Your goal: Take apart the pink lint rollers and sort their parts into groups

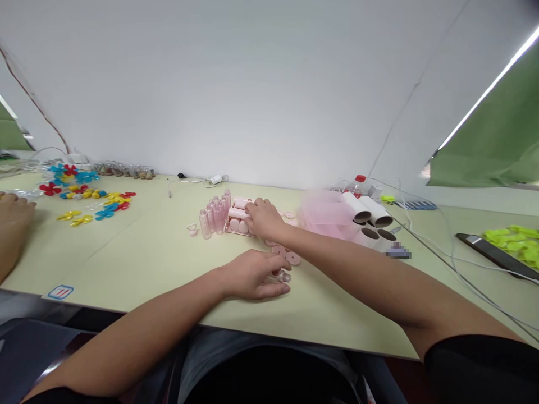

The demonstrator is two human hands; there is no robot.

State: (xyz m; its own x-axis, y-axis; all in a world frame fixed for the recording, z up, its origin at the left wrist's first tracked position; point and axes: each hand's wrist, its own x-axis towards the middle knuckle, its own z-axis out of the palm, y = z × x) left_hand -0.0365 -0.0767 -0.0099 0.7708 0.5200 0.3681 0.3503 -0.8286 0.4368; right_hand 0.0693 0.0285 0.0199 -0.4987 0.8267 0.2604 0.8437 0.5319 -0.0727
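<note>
Left hand point(251, 274), fingers curled, holds a vial point(285, 277); right hand point(265, 217), bent, grip unclear, apparently picks a tube point(238, 213): lifting calls for pinching.

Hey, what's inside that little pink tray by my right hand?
Pale pink pieces, some long and cylindrical, some showing rounded ends, sit in the pink tray. Your right hand covers its right side, so whatever lies beneath there can't be seen.
</note>
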